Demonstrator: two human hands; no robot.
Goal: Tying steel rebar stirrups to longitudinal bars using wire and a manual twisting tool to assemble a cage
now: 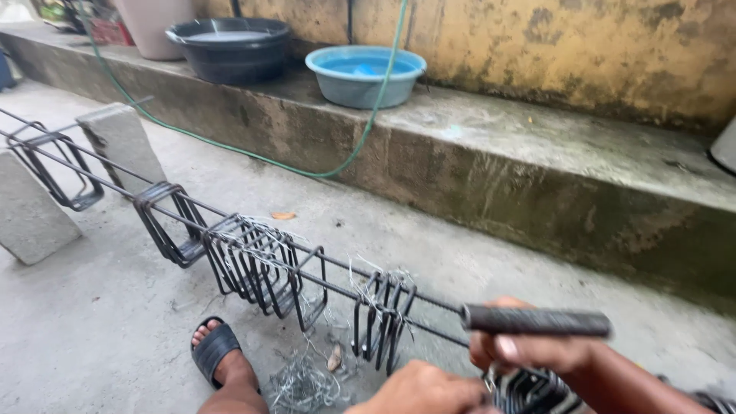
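Two long steel bars run from the far left toward me, carrying several square stirrups hung in bunches. My right hand grips the near end of a thick ribbed bar. My left hand is low at the frame's bottom edge, next to a cluster of stirrups; whether it holds them I cannot tell. Thin tie wire loops around the stirrup group just ahead of my hands.
Two concrete blocks prop the bars at left. My sandalled foot rests by a tangle of wire scraps. A raised concrete ledge holds a blue basin and a black basin; a green hose trails down.
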